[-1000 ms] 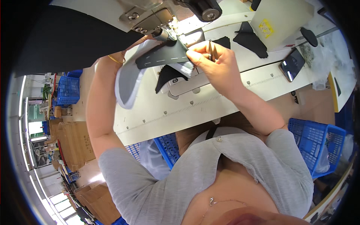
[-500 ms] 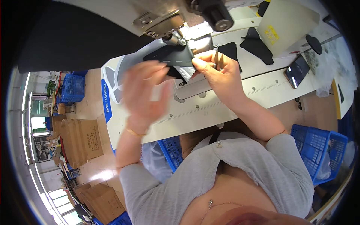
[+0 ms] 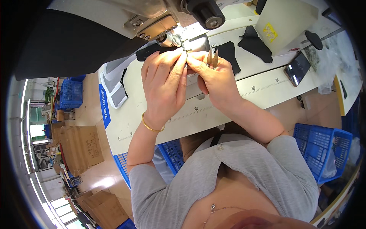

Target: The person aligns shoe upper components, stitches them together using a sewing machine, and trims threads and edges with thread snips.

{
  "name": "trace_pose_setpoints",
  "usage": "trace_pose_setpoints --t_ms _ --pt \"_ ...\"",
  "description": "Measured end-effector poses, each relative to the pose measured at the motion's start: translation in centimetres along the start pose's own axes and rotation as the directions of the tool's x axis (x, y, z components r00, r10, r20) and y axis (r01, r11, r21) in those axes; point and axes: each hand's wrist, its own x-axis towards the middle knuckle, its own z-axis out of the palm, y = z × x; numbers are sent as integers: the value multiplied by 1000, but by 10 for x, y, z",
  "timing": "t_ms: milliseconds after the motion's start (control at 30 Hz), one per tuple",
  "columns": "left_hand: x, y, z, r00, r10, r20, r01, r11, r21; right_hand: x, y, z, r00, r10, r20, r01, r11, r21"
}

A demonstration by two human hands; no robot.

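- pinching together at the needle area of the sewing machine [image 3: 160, 23], the left hand [image 3: 164, 84] and right hand [image 3: 215, 78] meet fingertip to fingertip just under the machine head.
- the left hand's thumb and forefinger are closed on something very small at the presser foot [image 3: 182, 42]; it looks like thread or the edge of the fabric, but it is too small to tell which.
- the right hand is curled shut around a pair of metal thread snips [image 3: 212, 56], whose blades stand up out of the fist, while its fingertips press against the left hand's.
- the black fabric piece [image 3: 150, 51] lies on the white surface [image 3: 244, 95] directly beyond the fingertips, under the needle, its long axis running left to right across the machine bed.
- both hands are equally close to it; the left covers its middle, the right sits at its right end.
- more black cut pieces [image 3: 255, 45] lie further right, near a dark phone [image 3: 296, 68]; a grey and white piece [image 3: 114, 82] hangs over the surface's left edge.
- blue plastic crates [image 3: 324, 152] stand on the floor on either side of the person.
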Motion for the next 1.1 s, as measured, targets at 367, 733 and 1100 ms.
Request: trace_pose_setpoints --t_ms 367,733,1100 --pt "-3 -4 5 996 -43 -78 49 996 80 -7 -1 14 998 46 -50 -44 998 36" --pt "-3 -5 10 993 -71 -97 82 991 109 -10 0 22 998 68 -19 -66 995 79" --pt "-26 -18 28 963 -109 -246 131 989 75 -12 -3 14 998 58 31 -58 998 -2"
